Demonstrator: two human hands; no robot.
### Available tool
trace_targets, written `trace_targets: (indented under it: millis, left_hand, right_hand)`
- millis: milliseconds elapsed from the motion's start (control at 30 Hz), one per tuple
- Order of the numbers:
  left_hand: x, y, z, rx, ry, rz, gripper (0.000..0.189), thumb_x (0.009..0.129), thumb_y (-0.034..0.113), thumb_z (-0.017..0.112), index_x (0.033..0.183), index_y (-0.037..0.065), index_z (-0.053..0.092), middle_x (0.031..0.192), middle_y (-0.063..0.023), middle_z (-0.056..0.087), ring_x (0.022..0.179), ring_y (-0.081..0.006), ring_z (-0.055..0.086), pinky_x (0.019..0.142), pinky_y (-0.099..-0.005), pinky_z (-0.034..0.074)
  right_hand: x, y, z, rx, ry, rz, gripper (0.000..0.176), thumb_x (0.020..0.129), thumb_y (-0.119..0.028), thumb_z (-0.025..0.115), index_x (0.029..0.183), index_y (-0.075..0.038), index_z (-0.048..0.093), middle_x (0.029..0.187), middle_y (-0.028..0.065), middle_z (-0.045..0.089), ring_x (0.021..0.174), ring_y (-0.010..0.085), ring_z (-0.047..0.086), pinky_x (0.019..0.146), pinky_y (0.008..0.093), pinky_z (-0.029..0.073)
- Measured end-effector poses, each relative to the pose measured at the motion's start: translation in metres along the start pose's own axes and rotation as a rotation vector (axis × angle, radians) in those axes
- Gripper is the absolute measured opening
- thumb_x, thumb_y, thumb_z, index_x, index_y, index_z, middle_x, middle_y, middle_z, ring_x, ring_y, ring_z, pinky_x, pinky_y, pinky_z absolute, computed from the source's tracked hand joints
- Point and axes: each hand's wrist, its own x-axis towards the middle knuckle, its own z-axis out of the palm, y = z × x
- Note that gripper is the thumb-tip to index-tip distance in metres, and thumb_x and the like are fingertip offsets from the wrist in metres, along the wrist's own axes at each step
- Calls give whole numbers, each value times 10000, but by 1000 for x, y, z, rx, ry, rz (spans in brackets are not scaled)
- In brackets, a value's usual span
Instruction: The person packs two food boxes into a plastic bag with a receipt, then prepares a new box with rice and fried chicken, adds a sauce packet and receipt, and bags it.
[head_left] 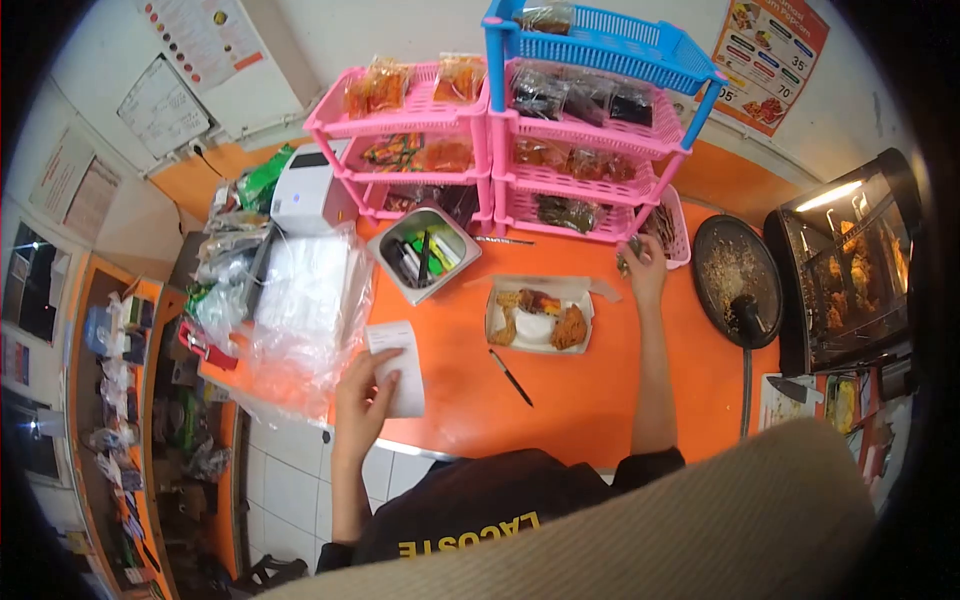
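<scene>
My left hand (362, 398) holds a white paper slip (398, 365) at the near edge of the orange counter (580, 385). My right hand (641, 262) is stretched out to the foot of the pink rack (590, 170), its fingers closed on a small dark item I cannot identify. Between my hands lies an open white box of fried food (540, 315) with a small cup of white sauce in it. A black pen (511, 377) lies on the counter just in front of the box.
A steel tub of pens and markers (423, 254) stands left of the box. Clear plastic bags (305, 310) and a white printer (310, 190) crowd the left end. At the right are a round black pan (737, 280) and a lit glass warmer with fried chicken (850, 265).
</scene>
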Motion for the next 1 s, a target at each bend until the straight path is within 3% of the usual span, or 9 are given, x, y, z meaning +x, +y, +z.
trace_targets:
  millis: [167, 300, 433, 533, 567, 767, 867, 967, 1000]
  left_hand:
    - [-18, -21, 12, -46, -23, 12, 208, 894, 96, 541, 1074, 52, 635, 865, -54, 573, 713, -115, 554, 586, -242, 461]
    - [-30, -11, 61, -137, -216, -45, 229, 865, 165, 612, 1059, 47, 646, 920, -75, 594, 799, -155, 589, 611, -255, 479]
    - [-28, 4, 87, -233, -136, 2, 245, 837, 183, 654, 1027, 28, 654, 886, -73, 608, 765, -172, 602, 605, -271, 475]
    - [-22, 12, 80, -135, -112, 82, 214, 840, 172, 650, 976, 8, 662, 824, -63, 612, 720, -167, 601, 594, -273, 465]
    - [-22, 10, 78, -120, -94, 90, 200, 847, 167, 643, 954, 0, 664, 803, -59, 610, 704, -155, 596, 587, -269, 459]
    - [-23, -16, 64, -326, 44, -56, 191, 891, 142, 592, 910, -35, 662, 738, -40, 574, 634, -80, 524, 554, -233, 421]
    - [-30, -22, 61, -344, 70, -80, 186, 897, 134, 585, 916, -35, 660, 755, -30, 564, 671, -76, 526, 556, -225, 424]
    - [-30, -34, 61, -326, 93, -60, 166, 893, 111, 580, 996, -2, 644, 841, -41, 573, 747, -89, 562, 590, -237, 460]
    - [-28, -33, 57, -338, 105, -59, 174, 891, 98, 576, 1031, 11, 634, 879, -45, 575, 776, -98, 575, 606, -242, 472]
  right_hand:
    - [-105, -71, 14, 86, -111, 213, 218, 959, -283, 500, 874, -82, 510, 801, 32, 607, 652, 71, 595, 458, 172, 437]
    - [-161, -104, 70, 348, -378, 357, 280, 1001, -313, 372, 951, -66, 493, 934, 63, 602, 835, 127, 609, 695, 250, 526]
    - [-178, -128, 105, 325, -472, 316, 219, 987, -250, 442, 984, -36, 485, 1058, 48, 503, 928, 83, 477, 792, 229, 430]
    - [-188, -119, 116, 214, -556, 109, 158, 938, -176, 539, 995, -41, 480, 1048, 39, 486, 870, 76, 471, 734, 222, 434]
    - [-191, -121, 116, 287, -558, 238, 190, 871, -119, 629, 971, -36, 490, 1003, 42, 514, 835, 69, 500, 689, 210, 440]
    - [-194, -128, 106, 215, -619, 314, 224, 829, -104, 679, 940, -23, 501, 886, 13, 561, 780, 69, 552, 642, 216, 448]
    - [-191, -115, 98, 269, -771, 555, 242, 812, -75, 687, 943, -28, 490, 956, 17, 582, 810, 68, 556, 656, 221, 454]
    - [-188, -99, 96, 465, -571, 502, 202, 817, -63, 668, 905, -37, 488, 1013, 68, 609, 909, 113, 564, 767, 259, 451]
    - [-182, -93, 97, 331, -445, 277, 186, 821, -66, 657, 886, -39, 486, 1041, 85, 603, 943, 136, 558, 801, 285, 440]
